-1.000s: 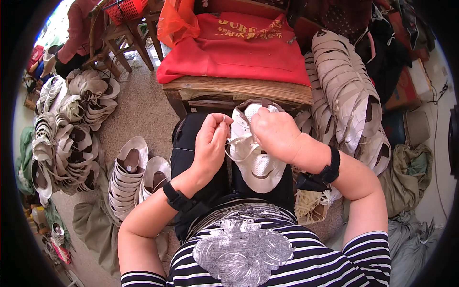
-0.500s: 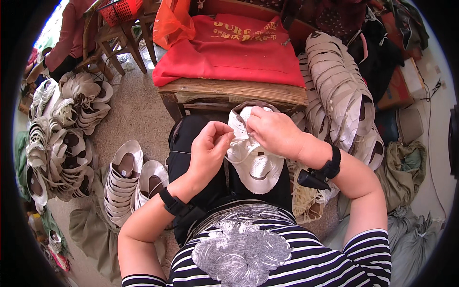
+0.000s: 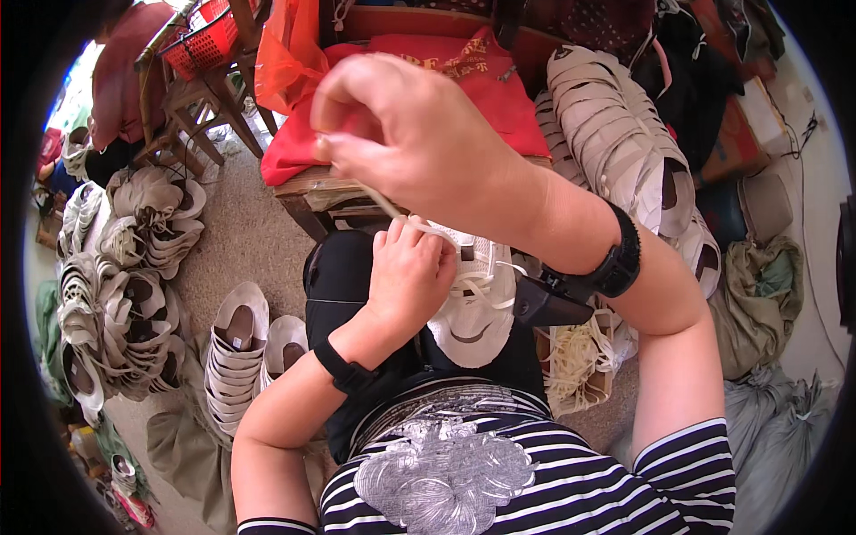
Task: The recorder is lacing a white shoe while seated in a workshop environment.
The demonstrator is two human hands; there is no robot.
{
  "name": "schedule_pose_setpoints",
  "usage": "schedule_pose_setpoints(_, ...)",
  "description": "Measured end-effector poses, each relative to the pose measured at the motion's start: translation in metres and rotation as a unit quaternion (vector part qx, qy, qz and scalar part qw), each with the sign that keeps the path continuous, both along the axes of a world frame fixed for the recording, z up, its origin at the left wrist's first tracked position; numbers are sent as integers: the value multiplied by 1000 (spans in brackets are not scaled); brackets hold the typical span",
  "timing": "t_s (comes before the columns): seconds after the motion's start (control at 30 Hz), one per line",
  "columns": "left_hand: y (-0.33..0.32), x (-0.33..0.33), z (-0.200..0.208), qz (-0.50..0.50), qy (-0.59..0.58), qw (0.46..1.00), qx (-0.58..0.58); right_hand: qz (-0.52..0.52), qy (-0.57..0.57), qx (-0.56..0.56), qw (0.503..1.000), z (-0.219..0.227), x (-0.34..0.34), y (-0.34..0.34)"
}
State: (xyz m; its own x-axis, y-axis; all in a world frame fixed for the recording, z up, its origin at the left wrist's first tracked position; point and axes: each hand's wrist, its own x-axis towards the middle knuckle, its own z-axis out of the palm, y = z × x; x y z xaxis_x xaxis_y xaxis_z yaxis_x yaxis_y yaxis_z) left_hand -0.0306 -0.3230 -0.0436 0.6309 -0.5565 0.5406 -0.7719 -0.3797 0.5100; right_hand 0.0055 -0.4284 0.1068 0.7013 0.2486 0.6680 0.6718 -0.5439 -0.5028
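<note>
A white shoe upper (image 3: 473, 330) rests on my lap, its toe toward me, with a pale shoelace partly threaded through its front. My right hand (image 3: 419, 143) is raised above and ahead of the upper, thumb and forefinger pinched on the end of the shoelace (image 3: 382, 200). The lace runs taut from there down to my left hand (image 3: 403, 278). That hand lies at the left side of the upper with fingers curled closed on the lace. My right hand and forearm hide the upper's far end. Another short lace end sticks out at its right side.
Ahead stands a wooden bench (image 3: 312, 192) covered with red cloth (image 3: 446, 67). Stacked shoe uppers (image 3: 615, 134) lean at its right. More stacks (image 3: 236, 357) and piles (image 3: 134, 294) sit on the left floor. A box of laces (image 3: 580, 366) stands by my right leg.
My right hand has moved up and left, away from the upper, drawing the shoelace out. My left hand has shifted right and down onto the upper's side.
</note>
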Motion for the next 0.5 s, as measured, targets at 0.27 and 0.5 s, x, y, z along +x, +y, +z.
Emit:
schedule_pose_setpoints(0.27, 3, 6, -7, -63, 357, 929, -74, -52, 168, -191, 966, -80, -101, -81)
schedule_pose_setpoints(0.5, -2, 8, -10, -58, 253, 965, -29, -200, 60, -304, 930, -100, -130, -72)
